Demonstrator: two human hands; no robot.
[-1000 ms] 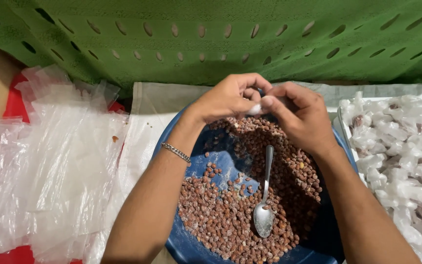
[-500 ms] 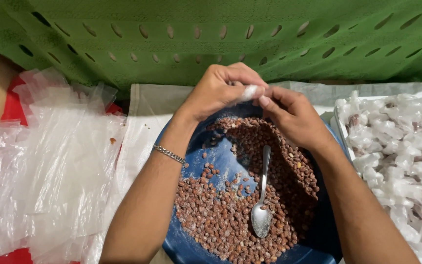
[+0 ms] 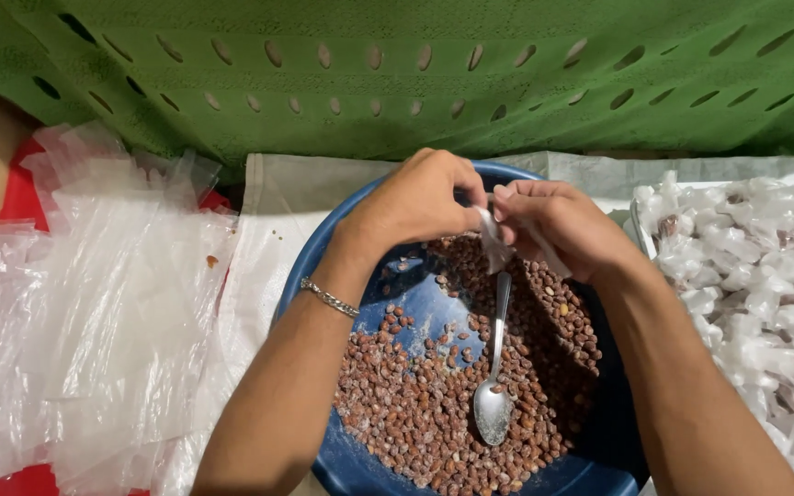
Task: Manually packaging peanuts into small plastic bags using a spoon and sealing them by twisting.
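where both hands meet above the blue bowl [image 3: 342,459] of brown nuts [image 3: 415,404]: small clear wrapper [image 3: 492,241], pinched between left hand [image 3: 420,197] and right hand [image 3: 558,225] fingers; filled white packets [image 3: 755,294] right, flat clear bags [image 3: 103,312] left.

A deep blue basin [image 3: 323,253] is filled with reddish-brown nuts [image 3: 415,404] dusted in white. A silver spoon [image 3: 494,386] and a silver chain bracelet [image 3: 329,298] are seen. A green wall [image 3: 397,73] is patterned with rows of dark oval slots. Clear, whitish plastic sheets [image 3: 94,312] are spread over red, and whitish wrapped packets [image 3: 755,294] show brown inside.
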